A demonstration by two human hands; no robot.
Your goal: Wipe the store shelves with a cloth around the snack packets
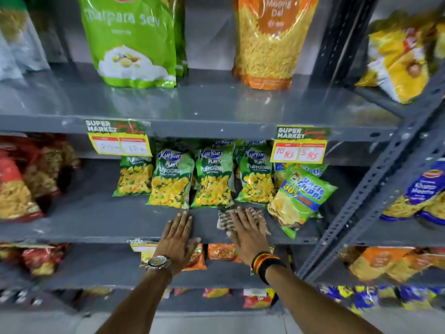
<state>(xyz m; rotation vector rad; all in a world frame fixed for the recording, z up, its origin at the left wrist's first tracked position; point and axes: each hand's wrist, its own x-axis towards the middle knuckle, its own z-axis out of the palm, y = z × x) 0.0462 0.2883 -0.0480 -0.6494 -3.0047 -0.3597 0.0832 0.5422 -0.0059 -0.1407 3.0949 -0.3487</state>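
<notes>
From the head view I see both my hands flat on the middle shelf (pixel 101 220), close to its front edge. My right hand (pixel 248 233) presses down on the cloth (pixel 222 221), a patterned rag that lies on the shelf just in front of the green snack packets (pixel 214 177); the fingers (pixel 243 216) are spread and straight, laid over the cloth and not curled around it. My left hand (pixel 177 239) rests palm down on bare shelf just beside it, fingers open and holding nothing, its fingertips almost at the bottom of the nearest green packet. A watch (pixel 157 262) sits on my left wrist and a striped band (pixel 266 263) on my right. The row of green packets stands further back on the same shelf, and a green chips packet (pixel 298 196) leans tilted toward the shelf's right end, near the cloth; whether they touch I cannot tell. Two yellow price tags (pixel 298 151) hang from the front edge of the shelf above, where a big green pouch (pixel 131 39) and an orange pouch (pixel 269 39) stand upright.
</notes>
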